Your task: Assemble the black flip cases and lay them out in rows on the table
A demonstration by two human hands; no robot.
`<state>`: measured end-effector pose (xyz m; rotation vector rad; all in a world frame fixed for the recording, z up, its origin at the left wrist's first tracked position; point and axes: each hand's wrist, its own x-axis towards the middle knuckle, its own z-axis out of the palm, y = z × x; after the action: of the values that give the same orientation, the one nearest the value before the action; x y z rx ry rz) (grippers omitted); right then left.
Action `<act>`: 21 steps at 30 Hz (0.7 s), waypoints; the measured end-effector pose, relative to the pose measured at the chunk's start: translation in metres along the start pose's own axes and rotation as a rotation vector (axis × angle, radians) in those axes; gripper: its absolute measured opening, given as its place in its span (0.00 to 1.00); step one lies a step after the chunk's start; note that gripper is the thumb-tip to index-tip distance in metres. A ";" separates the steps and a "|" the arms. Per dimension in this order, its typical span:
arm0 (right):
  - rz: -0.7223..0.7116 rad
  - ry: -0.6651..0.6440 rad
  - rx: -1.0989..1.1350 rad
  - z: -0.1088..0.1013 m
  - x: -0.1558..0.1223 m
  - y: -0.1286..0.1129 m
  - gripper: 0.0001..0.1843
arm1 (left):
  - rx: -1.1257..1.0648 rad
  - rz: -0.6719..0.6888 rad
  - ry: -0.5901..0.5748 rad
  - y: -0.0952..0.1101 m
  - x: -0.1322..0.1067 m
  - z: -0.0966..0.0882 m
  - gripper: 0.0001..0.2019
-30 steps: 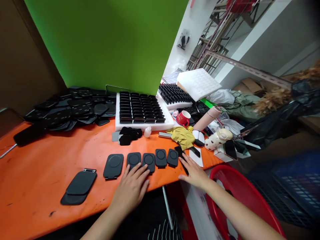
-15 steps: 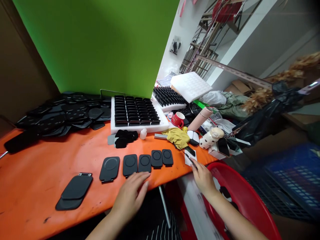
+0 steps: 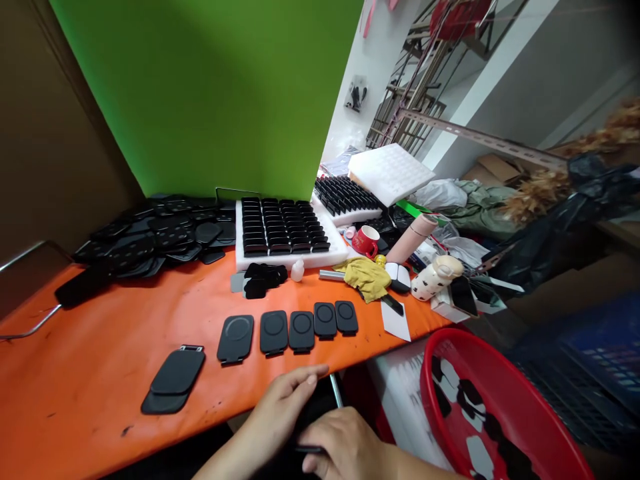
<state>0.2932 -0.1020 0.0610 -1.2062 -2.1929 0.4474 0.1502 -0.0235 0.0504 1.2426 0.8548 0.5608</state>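
My right hand (image 3: 347, 437) is low in front of the table edge, its fingers closed on a thin black stick-shaped tool (image 3: 309, 449); most of the tool is hidden. Just left of it, my left hand (image 3: 285, 403) hovers at the table's front edge with fingers stretched out and nothing visible in it. Beyond the hands lies a row of flat black pads with ring marks, among them a larger pad (image 3: 236, 338) and a smaller one (image 3: 301, 331). To the left rests an unfolded two-part black pad (image 3: 176, 377) with a metal hinge.
A white foam tray (image 3: 320, 257) of upright black pieces stands behind, beside a black pile (image 3: 145, 240). A small white bottle (image 3: 297, 271), yellow cloth (image 3: 367, 279), red mug (image 3: 367, 240) and patterned bottle (image 3: 435, 277) crowd the right. A red basin (image 3: 533, 387) sits below.
My right hand has moved from beside the white card back to my left hand, carrying the thin black tool. My left hand has drawn away from the pads, and the view has shifted slightly.
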 end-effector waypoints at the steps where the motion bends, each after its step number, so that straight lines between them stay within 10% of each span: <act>1: 0.039 0.031 0.039 -0.002 0.002 0.000 0.22 | -0.013 -0.008 -0.039 0.004 -0.004 -0.002 0.18; 8: 0.262 0.116 0.187 -0.008 0.015 0.000 0.17 | -0.040 0.075 -0.346 0.017 -0.023 -0.012 0.41; 21: 0.526 0.244 0.383 0.000 0.021 0.012 0.12 | 0.027 -0.016 -0.057 -0.035 -0.022 -0.021 0.34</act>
<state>0.2921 -0.0783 0.0613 -1.5140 -1.4826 0.8396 0.1178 -0.0378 0.0204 1.2689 0.8260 0.4999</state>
